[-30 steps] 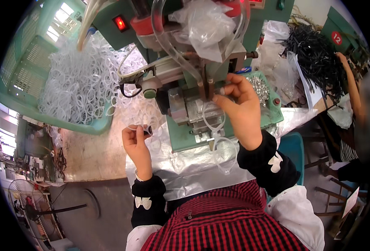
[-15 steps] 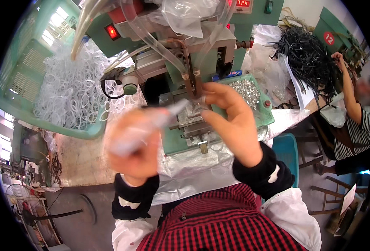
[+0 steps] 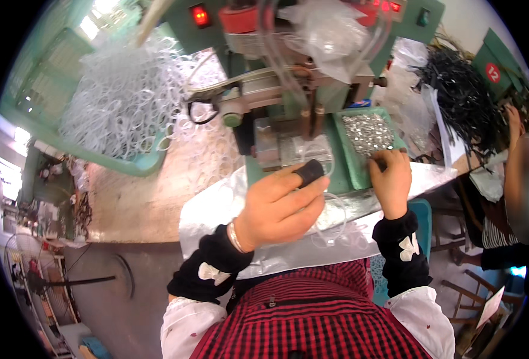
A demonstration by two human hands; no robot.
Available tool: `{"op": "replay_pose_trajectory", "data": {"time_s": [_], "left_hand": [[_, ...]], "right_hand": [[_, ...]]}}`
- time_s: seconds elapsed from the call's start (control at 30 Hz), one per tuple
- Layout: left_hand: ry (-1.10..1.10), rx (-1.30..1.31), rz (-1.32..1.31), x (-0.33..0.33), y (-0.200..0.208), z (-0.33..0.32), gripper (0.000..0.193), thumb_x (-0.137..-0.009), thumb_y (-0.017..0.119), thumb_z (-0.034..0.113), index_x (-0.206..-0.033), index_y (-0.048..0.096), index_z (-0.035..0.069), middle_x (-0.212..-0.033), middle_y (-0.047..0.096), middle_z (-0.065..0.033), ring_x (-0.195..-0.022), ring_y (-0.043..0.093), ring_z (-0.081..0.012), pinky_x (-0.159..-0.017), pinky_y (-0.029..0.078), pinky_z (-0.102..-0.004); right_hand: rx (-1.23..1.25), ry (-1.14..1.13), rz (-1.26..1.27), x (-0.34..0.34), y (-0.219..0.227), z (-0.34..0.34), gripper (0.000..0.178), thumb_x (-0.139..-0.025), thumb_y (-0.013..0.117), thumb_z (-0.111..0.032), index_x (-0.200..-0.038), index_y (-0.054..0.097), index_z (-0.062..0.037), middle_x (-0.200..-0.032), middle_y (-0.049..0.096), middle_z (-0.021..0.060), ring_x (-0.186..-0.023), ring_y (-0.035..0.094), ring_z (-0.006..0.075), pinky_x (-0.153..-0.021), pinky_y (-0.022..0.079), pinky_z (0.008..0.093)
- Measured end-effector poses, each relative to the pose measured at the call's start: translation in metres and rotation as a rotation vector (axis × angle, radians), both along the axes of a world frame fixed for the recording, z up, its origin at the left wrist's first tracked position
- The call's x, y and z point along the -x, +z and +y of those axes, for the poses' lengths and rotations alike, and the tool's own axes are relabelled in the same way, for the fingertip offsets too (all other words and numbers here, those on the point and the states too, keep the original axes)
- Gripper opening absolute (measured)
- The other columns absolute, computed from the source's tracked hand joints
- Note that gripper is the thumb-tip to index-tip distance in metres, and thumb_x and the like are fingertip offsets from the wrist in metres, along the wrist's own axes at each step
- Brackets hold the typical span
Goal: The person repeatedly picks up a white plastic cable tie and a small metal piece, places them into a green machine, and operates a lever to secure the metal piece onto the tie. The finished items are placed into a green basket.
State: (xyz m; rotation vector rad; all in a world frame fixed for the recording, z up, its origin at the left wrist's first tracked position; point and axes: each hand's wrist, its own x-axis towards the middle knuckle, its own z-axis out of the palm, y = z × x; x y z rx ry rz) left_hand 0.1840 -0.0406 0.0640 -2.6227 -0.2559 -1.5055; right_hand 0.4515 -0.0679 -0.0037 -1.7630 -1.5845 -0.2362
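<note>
My left hand [image 3: 282, 206], a black finger cot [image 3: 310, 172] on one finger, is closed in front of the machine's metal fixture [image 3: 297, 151]. Its fingertips pinch a clear plastic loop [image 3: 330, 157], which curves up beside the fixture. To the right, my right hand [image 3: 393, 180] rests at the near right edge of the green tray [image 3: 355, 175]. Its fingers are bent together next to the small silvery metal pieces [image 3: 369, 133]; whatever they pinch is too small to make out. More clear loops [image 3: 336, 218] lie on the silver sheet below my left hand.
A green basket [image 3: 138, 167] heaped with clear loops [image 3: 120, 99] stands on the left. The press [image 3: 312, 113] with hoses rises ahead. Black straps [image 3: 462, 90] are piled at the right, near another person's arm [image 3: 516, 161]. A blue bin [image 3: 420, 212] sits below the table edge.
My right hand has left the fixture and moved right to the tray of metal pieces. My left hand has moved right, before the fixture. The whole view has shifted slightly.
</note>
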Motion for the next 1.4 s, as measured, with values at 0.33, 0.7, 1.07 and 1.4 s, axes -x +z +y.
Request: {"op": "replay_pose_trajectory", "data": {"time_s": [0.33,0.7,1.07,1.4], "left_hand": [[0.767,0.249,-0.242,0.084,0.021,-0.085,0.026,-0.075,0.077,0.001,-0.099,0.071,0.006,-0.108,0.071,-0.0111,-0.091,0.064,-0.0276,-0.083,0.048,-0.0412],[0.984,0.829,0.032,0.110,-0.109,0.030,0.014,-0.076,0.077,0.013,-0.082,0.068,0.006,-0.090,0.057,-0.0144,-0.086,0.058,-0.0360,-0.074,0.046,-0.0441],[1.040,0.844,-0.099,0.218,-0.143,0.088,0.009,-0.095,0.054,0.008,-0.098,0.055,-0.001,-0.091,0.060,-0.0218,-0.090,0.060,-0.0409,-0.080,0.047,-0.0465],[0.935,0.783,-0.455,0.118,-0.080,0.042,0.015,-0.103,0.051,0.012,-0.109,0.058,0.000,-0.101,0.063,-0.0122,-0.086,0.061,-0.0234,-0.078,0.048,-0.0325]], "right_hand": [[-0.008,0.041,0.499,0.007,0.000,-0.007,0.020,-0.090,0.066,-0.001,-0.109,0.066,0.0009,-0.090,0.068,0.0107,-0.082,0.065,0.0189,-0.077,0.051,0.0305],[-0.108,0.041,0.383,0.012,-0.007,0.001,0.012,-0.084,0.070,-0.001,-0.096,0.071,-0.0020,-0.090,0.069,0.0114,-0.086,0.066,0.0276,-0.078,0.050,0.0341],[-0.084,0.189,0.570,0.010,0.041,-0.048,0.016,-0.080,0.070,0.003,-0.096,0.071,0.0003,-0.093,0.070,0.0095,-0.090,0.065,0.0227,-0.082,0.049,0.0315],[-0.067,0.513,1.087,0.089,0.071,0.032,0.044,-0.080,0.071,0.002,-0.122,0.058,0.0026,-0.092,0.063,0.0035,-0.088,0.060,0.0097,-0.082,0.048,0.0241]]}}
